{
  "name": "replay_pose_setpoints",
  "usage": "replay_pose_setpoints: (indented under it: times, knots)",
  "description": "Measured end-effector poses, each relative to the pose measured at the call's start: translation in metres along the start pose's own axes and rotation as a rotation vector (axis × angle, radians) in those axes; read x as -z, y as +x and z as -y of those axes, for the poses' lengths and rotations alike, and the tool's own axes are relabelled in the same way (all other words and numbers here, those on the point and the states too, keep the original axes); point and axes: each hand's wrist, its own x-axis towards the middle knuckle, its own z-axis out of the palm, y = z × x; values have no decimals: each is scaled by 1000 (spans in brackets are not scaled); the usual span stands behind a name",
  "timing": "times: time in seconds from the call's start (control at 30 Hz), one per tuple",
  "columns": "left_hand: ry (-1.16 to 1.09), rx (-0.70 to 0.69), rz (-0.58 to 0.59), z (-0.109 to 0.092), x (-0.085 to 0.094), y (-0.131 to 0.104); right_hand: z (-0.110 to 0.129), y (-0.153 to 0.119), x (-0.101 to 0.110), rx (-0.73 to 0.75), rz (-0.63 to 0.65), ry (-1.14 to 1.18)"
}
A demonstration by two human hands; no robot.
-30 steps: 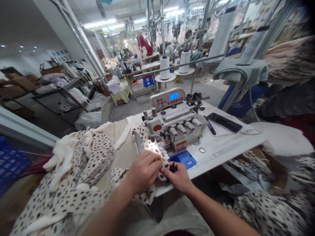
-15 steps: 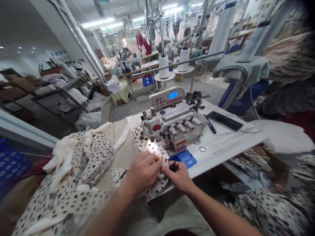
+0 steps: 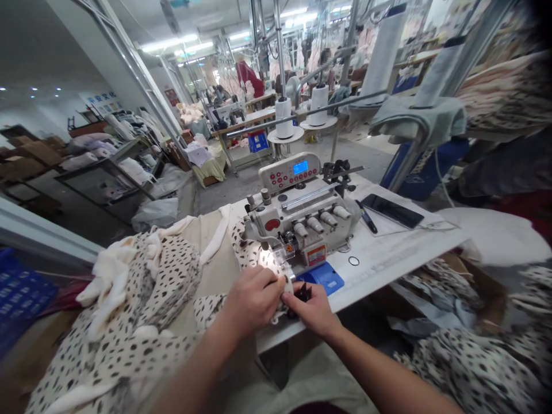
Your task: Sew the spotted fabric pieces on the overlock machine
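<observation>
Cream fabric with black spots (image 3: 250, 253) lies under the lit needle area of an overlock sewing machine (image 3: 297, 221). My left hand (image 3: 254, 296) is closed on this fabric just in front of the presser foot. Beside it, my right hand (image 3: 314, 307) pinches the fabric's right edge between thumb and fingers. Something dark and pointed, perhaps thread snips (image 3: 305, 292), sits in the right palm, mostly hidden by the fingers. A blue plate (image 3: 325, 279) on the machine is just beyond the right hand.
More spotted fabric (image 3: 159, 276) is heaped left on the table. To the right are a phone (image 3: 392, 210), a dark pen-like tool (image 3: 366, 217) and a black ring (image 3: 353, 260). Thread cones (image 3: 283, 118) stand behind the machine. Spotted pieces (image 3: 466, 368) fill the lower right.
The spotted fabric has moved forward under the machine, and less of it hangs below my hands. Both hands keep nearly the same place and grip. The view has shifted slightly.
</observation>
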Motion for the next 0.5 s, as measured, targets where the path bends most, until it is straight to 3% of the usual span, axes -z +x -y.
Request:
replay_pose_setpoints:
  times: [0.37, 0.5]
  knots:
    - [-102, 65, 19, -7, 3, 0, -6, -2, -7, 100, -192, -59]
    - [-154, 115, -98, -9, 5, -22, -4, -3, -8, 117, -205, -90]
